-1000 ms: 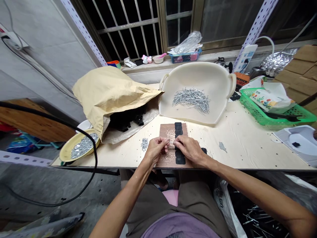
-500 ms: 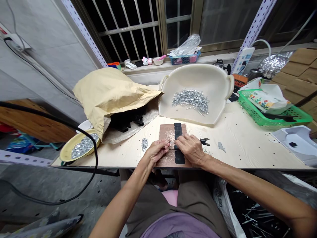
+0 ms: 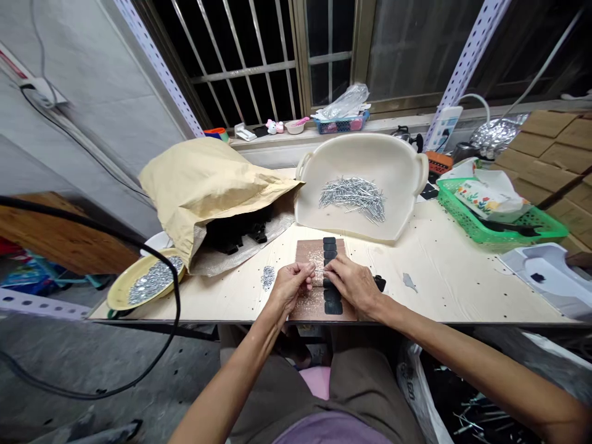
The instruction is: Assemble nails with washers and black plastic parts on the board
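Both hands had barely shifted since half a second before, staying over the brown board (image 3: 315, 306). The black clip (image 3: 380, 283) right of the board, earlier clear of the right hand, now sat tucked against it. Far left of the board I saw a yellow dish (image 3: 116, 296) of silvery bits, behind-left a paper bag (image 3: 208, 185), and just left a small silver heap (image 3: 267, 277). Behind the board stood a cream tray (image 3: 407, 166) of nails (image 3: 354, 197), and far right a green basket (image 3: 467, 219). The left hand (image 3: 290, 285) pinched a thin pin (image 3: 319, 270) between thumb and forefinger above the board. The right hand (image 3: 355, 285) closed its fingertips on the pin's other end, covering part of the column of black pads (image 3: 330, 246).
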A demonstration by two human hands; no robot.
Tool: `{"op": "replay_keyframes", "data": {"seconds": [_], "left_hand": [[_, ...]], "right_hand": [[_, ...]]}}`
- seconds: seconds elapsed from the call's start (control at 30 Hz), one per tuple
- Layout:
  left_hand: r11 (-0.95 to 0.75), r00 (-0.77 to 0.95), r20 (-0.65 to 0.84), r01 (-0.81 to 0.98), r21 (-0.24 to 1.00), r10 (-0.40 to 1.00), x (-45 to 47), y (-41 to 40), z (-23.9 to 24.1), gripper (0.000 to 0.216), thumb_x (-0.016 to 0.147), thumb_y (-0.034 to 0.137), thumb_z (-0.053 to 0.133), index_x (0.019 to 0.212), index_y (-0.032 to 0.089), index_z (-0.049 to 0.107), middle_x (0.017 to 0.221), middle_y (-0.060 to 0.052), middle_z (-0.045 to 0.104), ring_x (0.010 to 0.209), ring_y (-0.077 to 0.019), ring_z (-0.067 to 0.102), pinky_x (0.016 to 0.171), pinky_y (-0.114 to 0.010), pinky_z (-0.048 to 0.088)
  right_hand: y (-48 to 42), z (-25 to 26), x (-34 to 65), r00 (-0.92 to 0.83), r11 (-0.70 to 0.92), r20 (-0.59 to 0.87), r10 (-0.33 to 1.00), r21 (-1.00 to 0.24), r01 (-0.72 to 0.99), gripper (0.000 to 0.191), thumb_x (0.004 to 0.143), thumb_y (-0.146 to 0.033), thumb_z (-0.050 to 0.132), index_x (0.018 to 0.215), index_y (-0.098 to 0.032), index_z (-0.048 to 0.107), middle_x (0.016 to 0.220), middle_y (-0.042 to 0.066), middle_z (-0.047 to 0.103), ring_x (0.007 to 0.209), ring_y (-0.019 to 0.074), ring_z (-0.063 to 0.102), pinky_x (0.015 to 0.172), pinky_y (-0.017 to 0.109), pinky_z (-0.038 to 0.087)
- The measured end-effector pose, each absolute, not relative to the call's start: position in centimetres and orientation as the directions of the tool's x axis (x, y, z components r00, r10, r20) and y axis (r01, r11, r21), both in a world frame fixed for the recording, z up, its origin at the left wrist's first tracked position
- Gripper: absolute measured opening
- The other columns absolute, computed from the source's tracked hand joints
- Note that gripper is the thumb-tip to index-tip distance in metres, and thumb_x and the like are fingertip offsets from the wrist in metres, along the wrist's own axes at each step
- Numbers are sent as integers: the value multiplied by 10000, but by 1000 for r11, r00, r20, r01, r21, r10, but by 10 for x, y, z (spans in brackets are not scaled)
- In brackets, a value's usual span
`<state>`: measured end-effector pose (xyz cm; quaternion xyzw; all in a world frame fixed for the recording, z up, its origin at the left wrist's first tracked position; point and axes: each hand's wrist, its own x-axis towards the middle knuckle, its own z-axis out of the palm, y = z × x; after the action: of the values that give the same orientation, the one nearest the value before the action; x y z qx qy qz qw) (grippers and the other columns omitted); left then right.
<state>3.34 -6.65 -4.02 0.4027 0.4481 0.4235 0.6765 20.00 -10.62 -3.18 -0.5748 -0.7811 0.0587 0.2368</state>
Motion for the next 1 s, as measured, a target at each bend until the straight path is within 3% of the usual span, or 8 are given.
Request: {"op": "replay_keyframes", "data": {"seconds": [0.17, 0.37, 0.5, 0.6, 0.8, 0.87, 1.0], "left_hand": [[296, 244, -246, -192, 936, 938, 32, -66, -40, 332, 591, 357, 792, 651, 89, 606, 580, 4, 578, 427, -31, 466, 422, -156, 389], [395, 324, -325, -180, 901, 889, 25, -66, -41, 360, 535, 352, 824, 636, 82, 607, 563, -11, 594, 423, -35, 486, 429, -151, 395], [373, 290, -305, -220, 901, 907, 25, -65, -41, 355, 553, 353, 815, 653, 92, 596, 545, 1, 584, 413, -38, 482, 412, -149, 392], [359, 266, -293, -248, 900, 918, 26, -63, -38, 350, 557, 342, 815, 667, 94, 595, 559, 3, 586, 418, -37, 480, 410, -150, 401], [343, 280, -261, -303, 889, 924, 26, -60, -34, 347, 558, 331, 818, 671, 90, 595, 585, 3, 587, 434, -33, 481, 425, -148, 411], [331, 266, -256, -294, 897, 929, 25, -60, -35, 340, 577, 335, 808, 678, 90, 594, 594, 0, 589, 436, -34, 482, 426, -151, 412], [301, 233, -241, -268, 915, 942, 22, -61, -35, 321, 611, 335, 788, 694, 94, 593, 607, -1, 590, 444, -36, 483, 429, -154, 413]], "right_hand": [[-108, -31, 197, -269, 354, 323, 908, -244, 903, 273, 962, -335, 357, 907, -221, 599, 854, 10, 592, 721, 119, 572, 567, 232, 326], [-105, -39, 194, -277, 380, 320, 906, -331, 864, 202, 945, -311, 405, 919, -205, 574, 873, 11, 601, 771, 130, 586, 615, 226, 380], [-105, -38, 195, -303, 416, 341, 890, -338, 844, 178, 906, -285, 486, 1061, -217, 541, 1001, 26, 579, 829, 134, 582, 615, 225, 398], [-105, -35, 197, -281, 393, 392, 876, -240, 888, 151, 910, -238, 478, 1037, -216, 557, 972, 20, 589, 816, 130, 571, 625, 233, 386], [-104, -34, 199, -373, 383, 561, 739, 106, 918, 209, 933, -154, 405, 1009, -235, 582, 1001, 21, 627, 791, 144, 538, 671, 288, 331], [-103, -35, 197, -366, 385, 567, 738, 92, 918, 185, 938, -183, 410, 976, -222, 588, 949, 14, 635, 755, 136, 538, 649, 278, 325], [-102, -37, 191, -262, 360, 515, 816, -98, 928, 156, 932, -292, 449, 904, -209, 577, 872, -8, 620, 660, 100, 530, 563, 250, 309]]}}
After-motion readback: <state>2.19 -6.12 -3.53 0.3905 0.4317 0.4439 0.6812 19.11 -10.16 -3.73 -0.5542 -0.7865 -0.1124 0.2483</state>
